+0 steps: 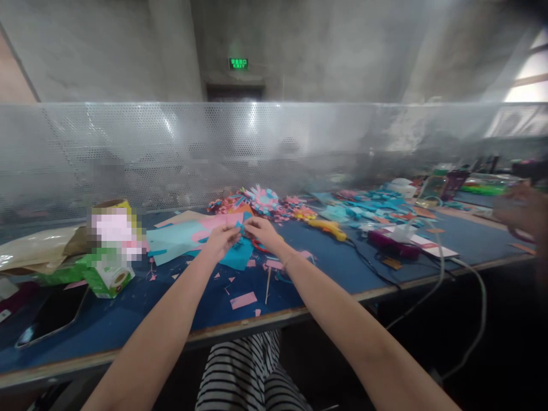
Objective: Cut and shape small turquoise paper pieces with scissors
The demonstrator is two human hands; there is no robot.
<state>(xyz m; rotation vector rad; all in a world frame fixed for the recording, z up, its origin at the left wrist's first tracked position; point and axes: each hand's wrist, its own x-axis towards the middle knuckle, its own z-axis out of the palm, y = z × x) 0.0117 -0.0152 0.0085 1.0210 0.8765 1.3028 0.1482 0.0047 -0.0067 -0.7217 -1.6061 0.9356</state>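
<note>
My left hand (224, 238) and my right hand (262, 233) meet over the middle of the table, fingers closed on a small blue paper piece (240, 227). Its exact shape is too small and partly covered to make out. Beneath my hands lies a blue paper sheet (238, 257). To the left spreads a pale blue sheet (174, 240), with pink paper (218, 221) beside it. Red scissor handles (260, 246) show partly under my right hand. Behind my hands are pink and blue paper flowers (262, 198).
A yellow glue gun (327, 229) with a black cord lies to the right, before a heap of blue paper pieces (368, 205). Pink scraps (243, 300) lie near the front edge. At left are a phone (55, 314) and a green box (109, 277). Another person's hand (520, 208) shows at far right.
</note>
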